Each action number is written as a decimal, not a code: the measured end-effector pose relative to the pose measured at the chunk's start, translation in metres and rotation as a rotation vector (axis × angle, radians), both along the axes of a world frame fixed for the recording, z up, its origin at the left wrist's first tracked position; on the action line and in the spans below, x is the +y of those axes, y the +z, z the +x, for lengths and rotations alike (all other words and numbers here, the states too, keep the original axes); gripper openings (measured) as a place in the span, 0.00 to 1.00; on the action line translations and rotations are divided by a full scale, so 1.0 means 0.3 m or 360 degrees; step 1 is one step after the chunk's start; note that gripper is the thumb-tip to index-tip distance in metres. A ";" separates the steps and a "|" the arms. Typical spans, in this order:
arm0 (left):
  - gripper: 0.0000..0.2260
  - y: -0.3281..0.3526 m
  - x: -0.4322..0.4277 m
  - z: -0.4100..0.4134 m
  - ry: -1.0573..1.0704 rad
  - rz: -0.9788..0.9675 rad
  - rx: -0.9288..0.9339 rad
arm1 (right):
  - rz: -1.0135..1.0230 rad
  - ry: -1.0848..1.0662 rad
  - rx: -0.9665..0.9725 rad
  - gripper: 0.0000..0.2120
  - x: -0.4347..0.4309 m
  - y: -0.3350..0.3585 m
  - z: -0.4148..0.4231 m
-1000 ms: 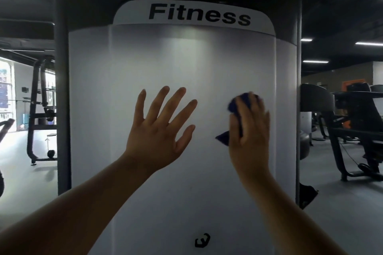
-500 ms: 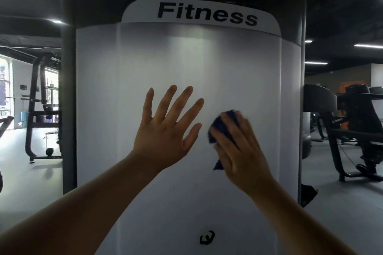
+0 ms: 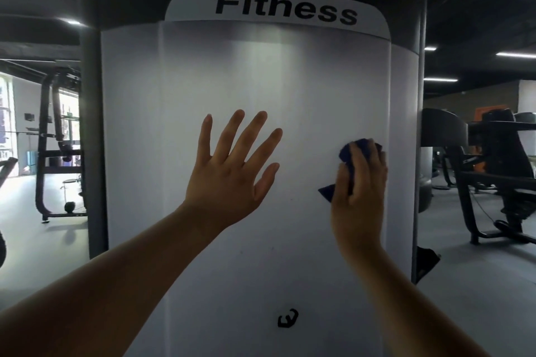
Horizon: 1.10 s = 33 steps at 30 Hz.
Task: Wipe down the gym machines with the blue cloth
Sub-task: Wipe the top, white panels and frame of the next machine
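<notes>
A blue cloth (image 3: 352,164) is bunched under the right hand (image 3: 358,191), which presses it against the right side of a tall white machine panel (image 3: 232,81). The fingers curl over the cloth and clamp it to the panel; dark blue folds show above the fingertips, and one pointed corner sticks out to the left of the thumb. The left hand (image 3: 232,174) is near the middle of the panel, level with the cloth, palm toward the panel and fingers spread wide, holding nothing. Whether it touches the panel cannot be told. Both bare forearms reach up from the bottom corners of the view. A label (image 3: 285,9) across the top of the panel reads "Fitness" in black letters, and a small black mark (image 3: 287,318) sits near the bottom. Behind the panel, a black frame rack (image 3: 50,139) stands to the left by bright windows, and dark exercise machines (image 3: 493,171) stand on the grey floor (image 3: 475,284) to the right.
</notes>
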<state>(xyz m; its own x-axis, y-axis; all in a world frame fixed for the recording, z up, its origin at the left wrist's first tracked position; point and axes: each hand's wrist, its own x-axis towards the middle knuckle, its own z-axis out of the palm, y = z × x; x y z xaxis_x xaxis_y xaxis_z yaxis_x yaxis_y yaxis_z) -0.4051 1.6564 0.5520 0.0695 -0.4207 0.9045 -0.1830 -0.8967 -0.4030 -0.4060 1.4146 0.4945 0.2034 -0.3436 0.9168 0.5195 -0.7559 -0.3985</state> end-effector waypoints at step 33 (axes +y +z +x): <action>0.29 -0.030 -0.108 -0.004 0.0049 0.0140 0.0031 | 0.0259 0.0225 0.0121 0.24 -0.230 -0.140 0.057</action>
<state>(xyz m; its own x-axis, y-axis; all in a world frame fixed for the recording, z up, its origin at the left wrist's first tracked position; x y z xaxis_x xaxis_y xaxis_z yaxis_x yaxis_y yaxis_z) -0.4062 1.6239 0.5430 0.1006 -0.4959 0.8625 -0.1644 -0.8633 -0.4772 -0.3888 1.3456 0.4526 0.3264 -0.4491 0.8317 0.5793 -0.6002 -0.5514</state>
